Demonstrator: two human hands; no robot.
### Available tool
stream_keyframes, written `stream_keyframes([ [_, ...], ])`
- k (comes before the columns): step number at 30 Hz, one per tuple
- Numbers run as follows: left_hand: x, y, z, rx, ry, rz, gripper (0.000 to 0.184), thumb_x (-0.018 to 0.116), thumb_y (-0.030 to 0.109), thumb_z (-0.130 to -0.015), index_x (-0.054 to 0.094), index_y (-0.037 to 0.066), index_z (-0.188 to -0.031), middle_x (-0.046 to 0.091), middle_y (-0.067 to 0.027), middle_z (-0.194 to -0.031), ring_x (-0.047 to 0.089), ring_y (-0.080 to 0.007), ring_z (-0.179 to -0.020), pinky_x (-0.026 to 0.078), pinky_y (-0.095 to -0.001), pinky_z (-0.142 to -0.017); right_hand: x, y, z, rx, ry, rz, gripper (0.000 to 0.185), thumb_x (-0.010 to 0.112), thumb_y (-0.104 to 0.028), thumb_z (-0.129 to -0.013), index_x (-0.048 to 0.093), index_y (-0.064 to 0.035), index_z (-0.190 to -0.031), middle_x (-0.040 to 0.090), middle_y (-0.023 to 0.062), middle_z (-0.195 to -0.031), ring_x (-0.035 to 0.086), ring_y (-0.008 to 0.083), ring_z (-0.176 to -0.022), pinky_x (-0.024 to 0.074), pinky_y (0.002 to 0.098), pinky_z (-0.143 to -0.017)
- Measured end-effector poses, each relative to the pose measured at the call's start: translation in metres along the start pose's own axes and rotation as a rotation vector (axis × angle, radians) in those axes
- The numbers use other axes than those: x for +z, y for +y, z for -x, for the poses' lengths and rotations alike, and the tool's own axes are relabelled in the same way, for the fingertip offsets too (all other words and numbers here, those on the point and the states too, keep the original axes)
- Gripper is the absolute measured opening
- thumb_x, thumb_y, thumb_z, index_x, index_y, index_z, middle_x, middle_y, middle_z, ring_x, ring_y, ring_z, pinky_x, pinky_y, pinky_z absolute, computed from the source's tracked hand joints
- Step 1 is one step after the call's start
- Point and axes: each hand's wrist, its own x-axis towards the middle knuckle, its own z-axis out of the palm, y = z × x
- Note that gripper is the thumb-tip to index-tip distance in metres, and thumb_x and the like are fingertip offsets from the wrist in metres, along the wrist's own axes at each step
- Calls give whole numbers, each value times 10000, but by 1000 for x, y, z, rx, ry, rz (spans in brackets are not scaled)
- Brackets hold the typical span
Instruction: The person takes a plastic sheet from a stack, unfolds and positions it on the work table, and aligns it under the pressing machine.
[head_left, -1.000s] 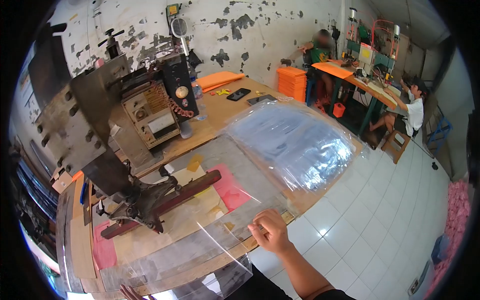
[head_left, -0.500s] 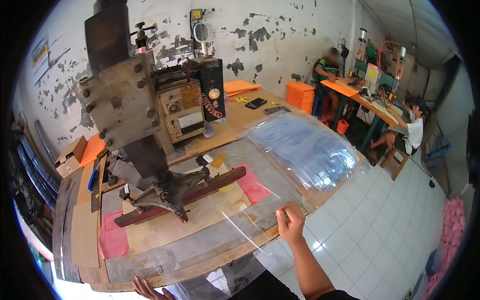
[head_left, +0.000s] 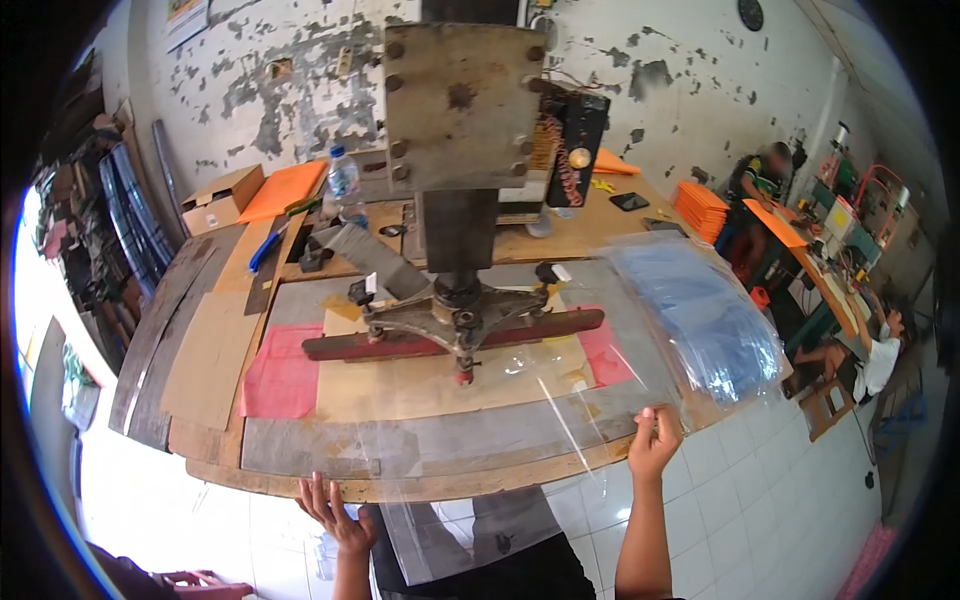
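Note:
A clear plastic sheet [head_left: 440, 545] lies across the front of the workbench and hangs over its near edge. My left hand [head_left: 338, 515] is at that edge, by the sheet's left side, fingers spread. On the right, my right hand [head_left: 655, 442] is raised with its fingers pinched, apparently on the sheet's edge; the transparent film is hard to trace there. Beyond both hands, a press head [head_left: 462, 300] with a long reddish bar [head_left: 390, 345] sits over a tan board [head_left: 400, 395] with pink pieces [head_left: 280, 375] at both ends.
A stack of bluish clear plastic [head_left: 700, 310] lies at the bench's right. Behind the press are a water bottle [head_left: 345, 185], a cardboard box [head_left: 222, 198], orange sheets [head_left: 285, 190] and a phone [head_left: 629, 201]. Two people work at another table [head_left: 835, 290] on the far right.
The view has swung left, so the press appears more central. My left hand now shows fully, spread at the bench edge. My right hand stays pinched.

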Motion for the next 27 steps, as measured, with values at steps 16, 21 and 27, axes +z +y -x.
stream_keyframes([
  [16,5,0,5,2,24,28,597,375,418,-1077,402,69,-1560,376,-265,-1621,266,-528,-1536,90,-690,-1240,1,1,4,44,7,30,239,569,-88,-1021,582,27,-812,630,122,-781,622,263,-704,470,382,-662],
  [21,4,2,1,21,46,41,583,383,405,-1076,420,62,-1546,402,-275,-1598,287,-542,-1519,118,-694,-1233,1,6,6,41,7,38,236,579,-93,-1018,586,28,-815,637,125,-793,616,271,-700,467,390,-660],
  [27,6,2,2,27,56,45,590,394,416,-1069,432,55,-1535,406,-272,-1594,295,-543,-1513,146,-696,-1224,1,9,5,-16,-4,56,228,590,-95,-1015,597,24,-821,640,123,-786,624,275,-699,470,400,-654],
])
